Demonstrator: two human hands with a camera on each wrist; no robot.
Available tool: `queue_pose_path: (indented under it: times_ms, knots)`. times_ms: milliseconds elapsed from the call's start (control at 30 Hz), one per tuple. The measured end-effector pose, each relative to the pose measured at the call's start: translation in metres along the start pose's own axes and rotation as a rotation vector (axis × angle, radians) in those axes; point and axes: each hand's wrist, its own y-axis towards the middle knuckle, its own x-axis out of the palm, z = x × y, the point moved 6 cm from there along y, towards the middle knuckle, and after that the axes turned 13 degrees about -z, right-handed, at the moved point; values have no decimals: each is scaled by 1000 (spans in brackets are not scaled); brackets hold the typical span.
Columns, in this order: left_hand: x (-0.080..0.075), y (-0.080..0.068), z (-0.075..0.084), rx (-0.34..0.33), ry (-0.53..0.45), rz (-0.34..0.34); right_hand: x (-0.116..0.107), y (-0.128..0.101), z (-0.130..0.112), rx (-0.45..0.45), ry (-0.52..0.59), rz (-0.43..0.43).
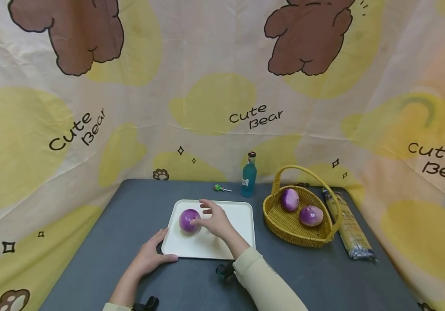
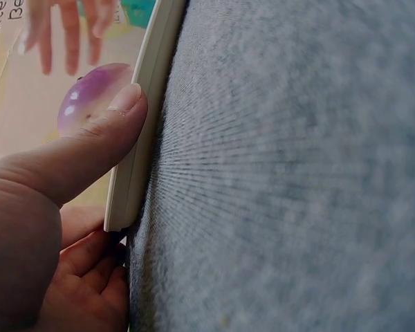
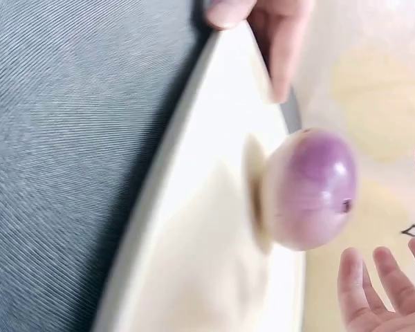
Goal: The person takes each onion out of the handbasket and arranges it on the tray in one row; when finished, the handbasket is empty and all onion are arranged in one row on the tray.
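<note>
head view: on the dark grey table (image 1: 307, 276) lies a white tray (image 1: 241, 224) with one purple onion (image 1: 188, 219) on its left part. to the right stands a yellow wicker basket (image 1: 284, 224) holding two more purple onions (image 1: 290, 199), side by side. a teal bottle (image 1: 248, 175) and a lollipop (image 1: 219, 188) stand behind the tray, and a packet of spaghetti (image 1: 348, 226) lies right of the basket. the right hand (image 1: 216, 221) hovers over the tray with fingers loosely spread, its fingertips just at the onion's right side; whether they touch cannot be told. the left hand (image 1: 150, 257) rests at the tray's near left corner, thumb on the rim.

left wrist view: the left thumb (image 2: 90, 149) presses on the tray's rim (image 2: 142, 124), the other fingers curled under its corner. the onion (image 2: 90, 97) sits beyond.

right wrist view: the onion (image 3: 311, 190) sits on the tray (image 3: 194, 263), the right fingers (image 3: 363, 290) spread and apart from it.
</note>
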Motion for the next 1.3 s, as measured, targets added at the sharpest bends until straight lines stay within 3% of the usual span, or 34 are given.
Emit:
queue_pose_path:
  times_ms: [433,1300]
  knots:
    - [1,1,0,6,-2,-5,-27,-24,-21,-61,-4,39]
    - [0,3,-2,-4,4,-9,-87,-74,-24,-117,10,214]
